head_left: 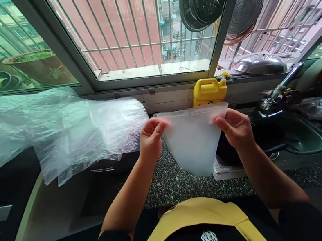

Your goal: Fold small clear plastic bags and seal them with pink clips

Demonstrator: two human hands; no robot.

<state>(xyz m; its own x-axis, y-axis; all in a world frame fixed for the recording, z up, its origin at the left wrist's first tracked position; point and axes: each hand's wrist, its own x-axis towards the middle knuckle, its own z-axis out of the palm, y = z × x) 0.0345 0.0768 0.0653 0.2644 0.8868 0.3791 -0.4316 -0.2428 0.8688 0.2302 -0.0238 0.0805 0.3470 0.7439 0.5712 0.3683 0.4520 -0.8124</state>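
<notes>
A frosted, translucent plastic bag [194,143] hangs upright above the speckled countertop [172,185], stretched between my two hands. My left hand [151,136] pinches its upper left corner between thumb and fingers. At the upper right corner, my right hand [235,126] grips it the same way. The top edge runs nearly straight from hand to hand, and the bag narrows toward the bottom. Whether anything is inside it I cannot tell. Behind its top edge stands a yellow jug [209,90], partly covered by the bag.
Clear plastic sheeting [87,129] lies heaped at the left. To the right is a dark sink [301,137] with a metal faucet [280,89]. A barred window [132,30] runs along the back, with a perforated strainer [246,10] hanging beyond it. A metal lid [260,64] rests by the sill.
</notes>
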